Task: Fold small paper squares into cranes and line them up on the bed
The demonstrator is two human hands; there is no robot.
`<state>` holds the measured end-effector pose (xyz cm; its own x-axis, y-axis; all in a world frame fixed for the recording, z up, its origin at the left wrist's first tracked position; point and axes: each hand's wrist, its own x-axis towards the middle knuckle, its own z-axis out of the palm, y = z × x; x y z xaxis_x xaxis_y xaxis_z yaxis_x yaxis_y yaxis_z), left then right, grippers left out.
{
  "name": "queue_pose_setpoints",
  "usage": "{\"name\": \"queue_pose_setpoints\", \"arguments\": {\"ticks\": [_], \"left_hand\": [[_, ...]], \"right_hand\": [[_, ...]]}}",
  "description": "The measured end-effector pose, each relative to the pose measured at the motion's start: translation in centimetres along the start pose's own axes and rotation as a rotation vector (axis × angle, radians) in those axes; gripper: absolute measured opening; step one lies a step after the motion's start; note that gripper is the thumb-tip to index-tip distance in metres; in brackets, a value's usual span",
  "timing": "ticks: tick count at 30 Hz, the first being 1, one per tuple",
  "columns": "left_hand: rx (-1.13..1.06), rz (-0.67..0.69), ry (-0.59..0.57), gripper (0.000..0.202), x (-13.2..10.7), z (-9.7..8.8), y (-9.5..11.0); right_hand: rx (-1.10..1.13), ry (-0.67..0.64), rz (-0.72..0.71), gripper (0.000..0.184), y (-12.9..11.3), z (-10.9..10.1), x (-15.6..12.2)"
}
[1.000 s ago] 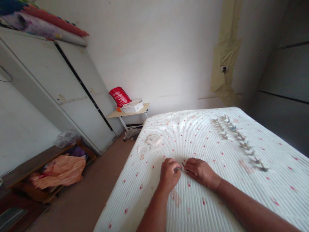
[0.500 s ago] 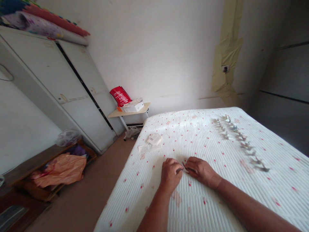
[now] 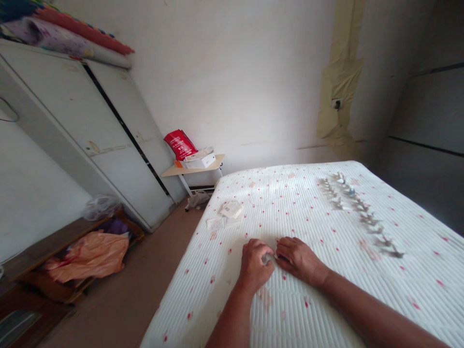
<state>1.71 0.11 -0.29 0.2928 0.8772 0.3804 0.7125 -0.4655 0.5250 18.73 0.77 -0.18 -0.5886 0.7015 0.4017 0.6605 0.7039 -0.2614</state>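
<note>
Over the near part of the mattress, my left hand (image 3: 255,263) has its fingers curled round a small grey-white piece of folded paper (image 3: 267,258). Close on its right, my right hand (image 3: 299,258) is closed, thumb and fingers pinched at the paper's right side. Most of the paper is hidden by my fingers, so its folded shape does not show. Further off to the right, several small folded paper figures (image 3: 369,218), like cranes, stand in two rows. Beyond my left hand lie loose printed paper squares (image 3: 231,209).
The white ribbed mattress (image 3: 286,309) with red dots fills the front. A small table (image 3: 213,162) at the back bears a red bag (image 3: 180,144) and a white box (image 3: 203,162). On the left are a grey wardrobe (image 3: 108,159) and an orange cloth-like bundle (image 3: 90,253).
The paper between my hands has turned and shows a broader pale face inside my left hand's grip. My right fingers have shifted slightly left. The paper figures stay in place.
</note>
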Motion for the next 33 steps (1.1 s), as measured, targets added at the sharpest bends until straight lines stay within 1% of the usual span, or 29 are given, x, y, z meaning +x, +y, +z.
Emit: {"name": "queue_pose_setpoints", "arguments": {"ticks": [4, 6, 8, 11, 14, 15, 18, 20, 22, 25, 28, 31, 33], "left_hand": [[0.031, 0.048, -0.029, 0.015, -0.3, 0.0, 0.5], [0.053, 0.061, -0.027, 0.013, -0.5, -0.1, 0.6], [0.076, 0.087, -0.027, 0.013, -0.7, -0.2, 0.8], [0.116, 0.124, -0.02, 0.017, -1.0, -0.3, 1.1], [0.161, 0.126, -0.012, 0.009, -1.2, -0.2, 1.6], [0.181, 0.126, -0.014, 0.007, -1.2, -0.1, 1.8], [0.252, 0.119, -0.018, 0.01, -1.1, 0.3, 2.2], [0.291, 0.102, -0.016, 0.009, -1.0, 0.6, 2.5], [0.306, 0.088, -0.016, 0.008, -1.1, 0.8, 2.6], [0.302, 0.079, -0.021, 0.009, -1.2, 0.8, 2.6], [0.298, 0.066, -0.02, 0.01, -1.2, 0.8, 2.6], [0.301, 0.068, -0.014, 0.008, -1.2, 0.7, 2.5], [0.308, 0.076, 0.001, 0.008, -1.1, 0.6, 2.4]], "right_hand": [[0.244, -0.049, 0.0, 0.009, 0.9, -0.6, -0.3], [0.393, -0.029, 0.031, 0.02, 1.7, -0.7, -0.5], [0.461, 0.053, 0.071, 0.026, 2.4, -0.6, -0.5], [0.457, 0.075, 0.11, 0.024, 2.8, -0.5, -0.4], [0.413, 0.038, 0.139, 0.02, 2.4, -0.4, 0.1], [0.395, 0.033, 0.162, 0.018, 2.1, -0.5, 0.3], [0.332, 0.027, 0.259, 0.013, 1.6, -0.3, 0.6], [0.304, 0.024, 0.288, 0.016, 1.4, -0.2, 0.7], [0.301, 0.027, 0.273, 0.018, 1.5, 0.0, 0.7], [0.324, 0.042, 0.242, 0.024, 1.9, 0.2, 0.8], [0.372, 0.041, 0.26, 0.031, 2.5, 0.3, 0.7], [0.438, 0.091, 0.293, 0.036, 2.9, 0.3, 0.4], [0.504, 0.13, 0.251, 0.039, 3.0, 0.3, 0.0]]}}
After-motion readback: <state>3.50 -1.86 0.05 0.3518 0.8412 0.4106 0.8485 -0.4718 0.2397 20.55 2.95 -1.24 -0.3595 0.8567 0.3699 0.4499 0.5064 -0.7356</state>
